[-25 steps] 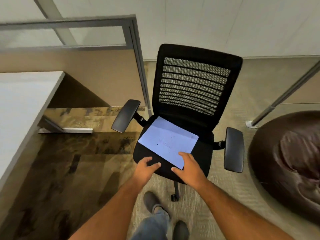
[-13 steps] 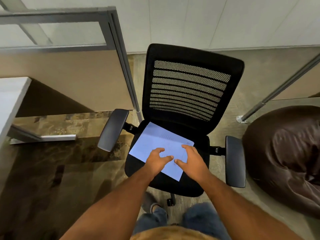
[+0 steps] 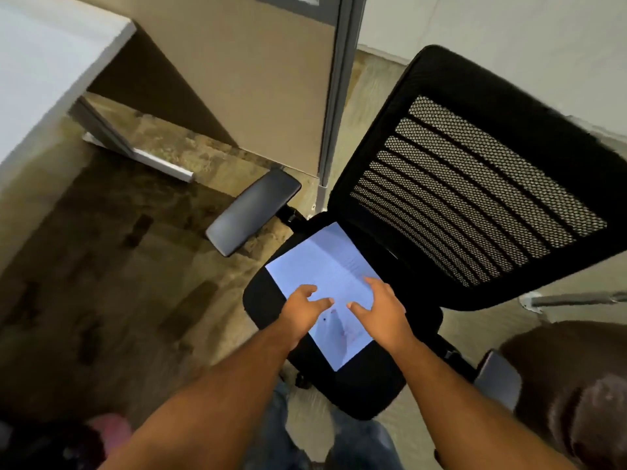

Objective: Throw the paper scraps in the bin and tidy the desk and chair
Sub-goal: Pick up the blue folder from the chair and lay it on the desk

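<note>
On the black chair [image 3: 366, 388] seat lies a flat white sheet of paper [image 3: 319, 266]. Both hands are over it, fingers spread, holding nothing: the left hand [image 3: 303, 312] and the right hand [image 3: 381, 308]. A white desk [image 3: 44, 72] stands left, a tan wall panel [image 3: 237, 79] behind. The brown beanbag [image 3: 576, 385] is cut off.
</note>
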The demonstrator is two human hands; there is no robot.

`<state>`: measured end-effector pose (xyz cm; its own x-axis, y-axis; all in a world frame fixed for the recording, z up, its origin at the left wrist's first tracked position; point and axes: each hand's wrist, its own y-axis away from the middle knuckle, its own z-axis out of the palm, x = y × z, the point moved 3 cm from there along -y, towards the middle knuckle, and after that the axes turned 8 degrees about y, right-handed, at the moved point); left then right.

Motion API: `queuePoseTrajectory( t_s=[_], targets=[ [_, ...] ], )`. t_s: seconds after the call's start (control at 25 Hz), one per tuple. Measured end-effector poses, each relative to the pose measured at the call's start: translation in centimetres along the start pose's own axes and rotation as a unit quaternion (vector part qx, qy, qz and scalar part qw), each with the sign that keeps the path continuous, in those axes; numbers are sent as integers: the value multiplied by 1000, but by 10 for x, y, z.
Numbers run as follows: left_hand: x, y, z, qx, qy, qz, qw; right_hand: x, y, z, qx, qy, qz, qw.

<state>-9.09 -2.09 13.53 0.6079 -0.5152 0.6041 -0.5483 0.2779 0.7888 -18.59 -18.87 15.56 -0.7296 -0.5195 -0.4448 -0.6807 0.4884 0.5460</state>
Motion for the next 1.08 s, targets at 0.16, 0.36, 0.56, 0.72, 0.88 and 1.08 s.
queuePoseTrajectory(
  t_s=[0.16,0.36,0.56,0.72,0.88,1.08],
  targets=[
    [-34,-37,-8,82,79,-53,992,6,-60,22,-55,41,-13,998],
    [-79,-83,-5,124,94,-97,983,31,-125,47,-118,121,-28,985],
    [-98,-108,-1,213,115,-94,966,88,-177,65,-140,157,32,977],
    [-97,-111,3,192,240,-140,941,96,-163,64,-159,61,104,980],
    [-94,-104,11,152,363,-142,908,110,-153,63,-158,52,109,980],
    [-94,-83,14,85,379,-102,916,115,-160,37,-100,-16,81,992]
  ],
)
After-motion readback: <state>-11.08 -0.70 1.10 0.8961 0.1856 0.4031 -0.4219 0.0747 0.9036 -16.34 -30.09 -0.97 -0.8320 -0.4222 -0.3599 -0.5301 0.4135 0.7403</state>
